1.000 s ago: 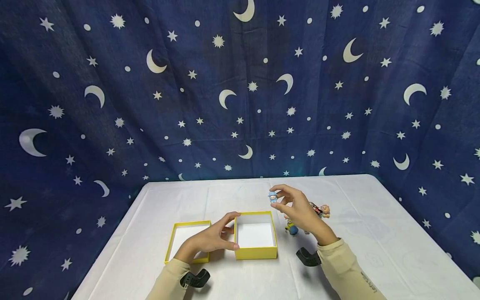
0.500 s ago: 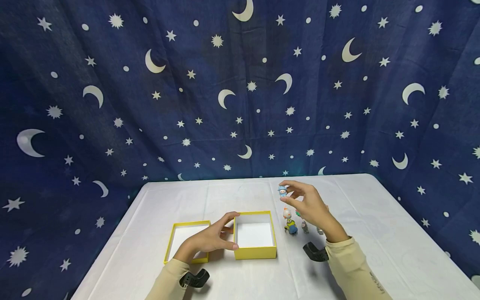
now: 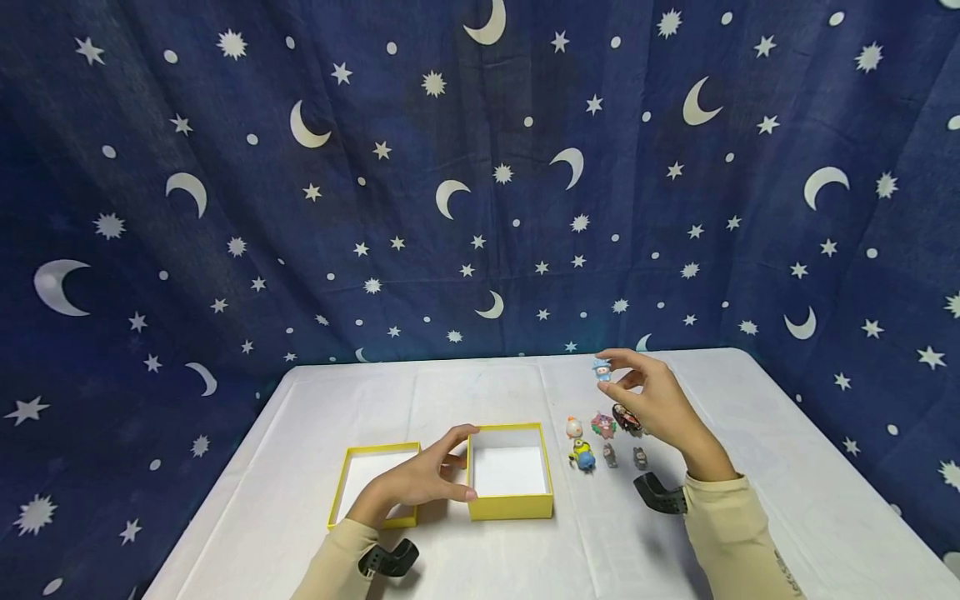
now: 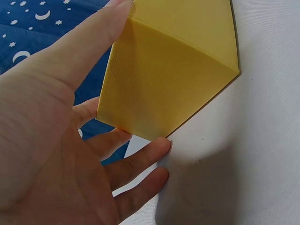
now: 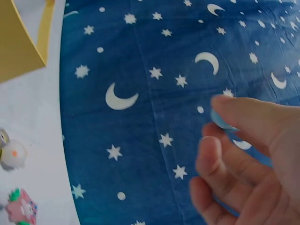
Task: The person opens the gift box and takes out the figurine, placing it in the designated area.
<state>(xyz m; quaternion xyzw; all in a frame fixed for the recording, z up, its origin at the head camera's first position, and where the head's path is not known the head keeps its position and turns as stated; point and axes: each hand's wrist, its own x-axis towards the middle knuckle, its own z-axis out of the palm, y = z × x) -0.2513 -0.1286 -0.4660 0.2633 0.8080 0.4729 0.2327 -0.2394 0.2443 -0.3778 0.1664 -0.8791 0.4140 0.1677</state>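
My left hand (image 3: 423,477) holds the left side of an open yellow box (image 3: 513,507) with a white inside. In the left wrist view its thumb lies along one edge of the box (image 4: 164,79), and its fingertips touch the opposite edge. Between thumb and fingertips, my right hand (image 3: 660,404) pinches a small figurine in a blue hat (image 3: 603,372), raised above the far right of the table. Only a bit of that blue figurine (image 5: 222,121) shows in the right wrist view; fingers cover the rest.
A yellow-rimmed lid (image 3: 401,523) lies left of the box. Right of the box stand several figurines: a yellow-and-blue minion (image 3: 582,457), a white round one (image 3: 574,427), a pink one (image 3: 603,425), a dark one (image 3: 626,418) and grey ones (image 3: 640,457). A starry curtain (image 3: 480,208) hangs behind.
My right hand has carried the blue-hatted figurine to the right and farther back, away from the box, uncovering the other figurines. The left hand stays on the box.
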